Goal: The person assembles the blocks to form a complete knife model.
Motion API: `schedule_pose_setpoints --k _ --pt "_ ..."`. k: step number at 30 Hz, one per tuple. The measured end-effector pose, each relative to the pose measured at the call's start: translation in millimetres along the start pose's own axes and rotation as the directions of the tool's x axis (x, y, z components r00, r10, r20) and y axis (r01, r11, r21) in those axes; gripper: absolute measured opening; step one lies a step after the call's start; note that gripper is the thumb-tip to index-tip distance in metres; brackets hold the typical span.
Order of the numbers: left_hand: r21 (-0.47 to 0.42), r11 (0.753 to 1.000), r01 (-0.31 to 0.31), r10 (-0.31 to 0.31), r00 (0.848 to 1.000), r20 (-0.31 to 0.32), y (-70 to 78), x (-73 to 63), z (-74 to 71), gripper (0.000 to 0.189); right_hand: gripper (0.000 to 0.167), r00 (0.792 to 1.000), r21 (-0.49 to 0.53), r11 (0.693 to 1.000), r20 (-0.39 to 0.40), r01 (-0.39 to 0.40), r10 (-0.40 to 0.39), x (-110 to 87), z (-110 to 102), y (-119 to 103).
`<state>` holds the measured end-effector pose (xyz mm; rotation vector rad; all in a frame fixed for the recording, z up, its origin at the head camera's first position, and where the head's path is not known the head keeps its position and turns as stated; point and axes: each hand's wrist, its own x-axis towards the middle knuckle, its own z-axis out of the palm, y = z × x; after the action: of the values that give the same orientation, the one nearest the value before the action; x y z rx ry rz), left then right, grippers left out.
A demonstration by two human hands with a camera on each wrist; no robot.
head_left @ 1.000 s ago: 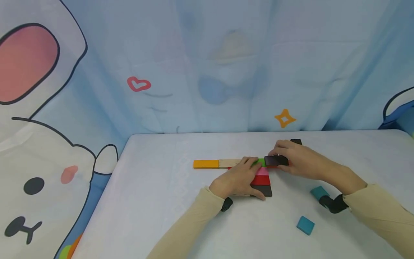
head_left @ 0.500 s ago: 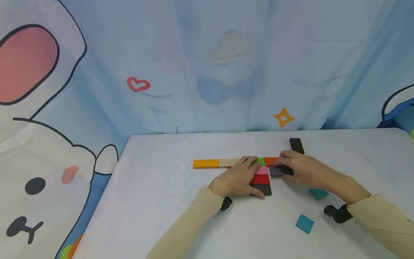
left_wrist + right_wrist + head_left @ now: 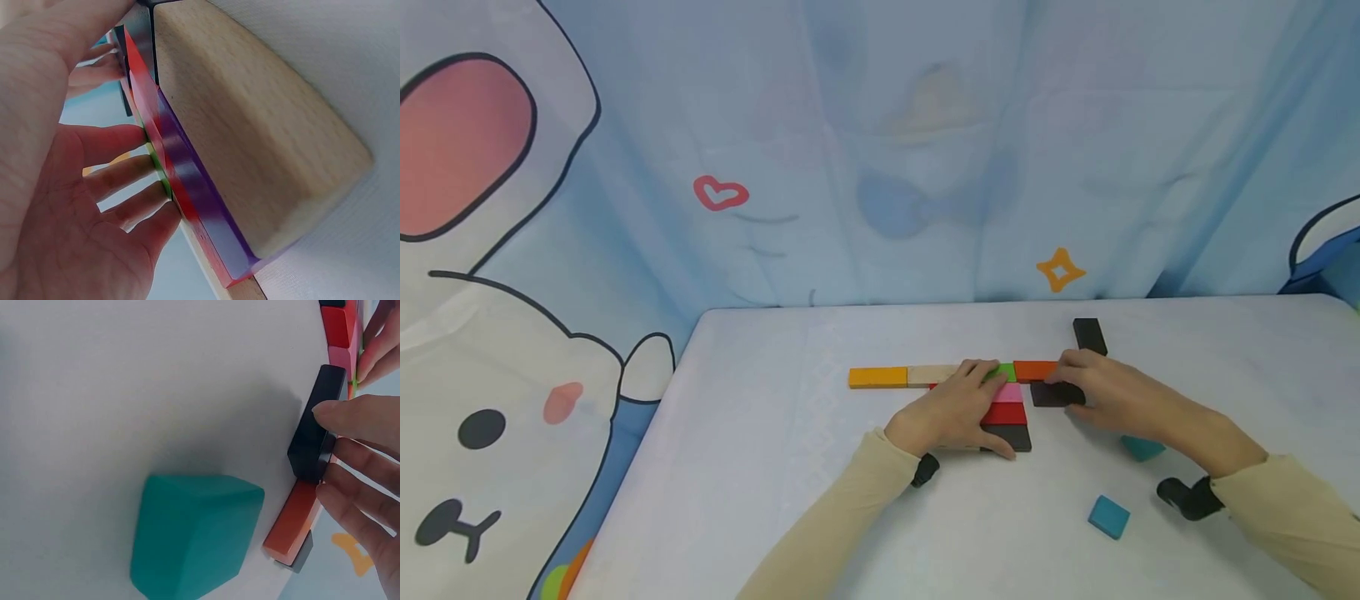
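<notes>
My right hand [image 3: 1112, 390] pinches a black block [image 3: 1047, 395], thumb on its near side and fingers behind. This block lies along the near side of an orange-red block [image 3: 1032, 372]. My left hand [image 3: 946, 414] rests over a flat arrangement of blocks, its fingertips touching the far edge by a green block [image 3: 1008, 373]. Its thumb lies by the near dark block [image 3: 1017, 437]; pink [image 3: 1009, 392] and red [image 3: 1006, 414] blocks sit between. A purple block [image 3: 194, 178] and a plain wooden block [image 3: 250, 125] show in the left wrist view, mostly hidden from the head view.
A yellow block [image 3: 877, 378] and a pale wooden strip [image 3: 928, 377] extend the row leftward. Another black block [image 3: 1090, 336] lies beyond my right hand. Two teal blocks, one nearer [image 3: 1108, 517] and one by the right wrist [image 3: 1142, 448], lie on the white tabletop [image 3: 760, 483].
My right hand has brought the black block from over the orange-red block toward me, then slightly right, uncovering the orange-red one. The left hand has stayed in place.
</notes>
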<state>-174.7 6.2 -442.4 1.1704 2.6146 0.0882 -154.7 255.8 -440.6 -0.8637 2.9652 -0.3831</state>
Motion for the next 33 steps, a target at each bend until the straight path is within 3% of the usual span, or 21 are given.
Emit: schedule_pose_setpoints --k 7,24,33 --pt "0.006 1.000 0.011 -0.011 1.000 0.002 -0.9 -0.7 2.9 0.103 0.037 1.000 0.055 0.998 0.000 0.021 -0.021 -1.0 7 -1" --pt "0.002 1.000 -0.010 0.010 1.000 -0.015 -1.0 -0.2 2.5 0.103 0.037 0.993 -0.049 0.995 -0.083 0.084 -0.088 5.1 12 -11" --pt "-0.005 1.000 -0.005 0.005 1.000 -0.010 -1.8 0.5 2.4 0.103 0.040 0.990 -0.016 0.998 -0.123 0.063 -0.064 6.5 8 -10"
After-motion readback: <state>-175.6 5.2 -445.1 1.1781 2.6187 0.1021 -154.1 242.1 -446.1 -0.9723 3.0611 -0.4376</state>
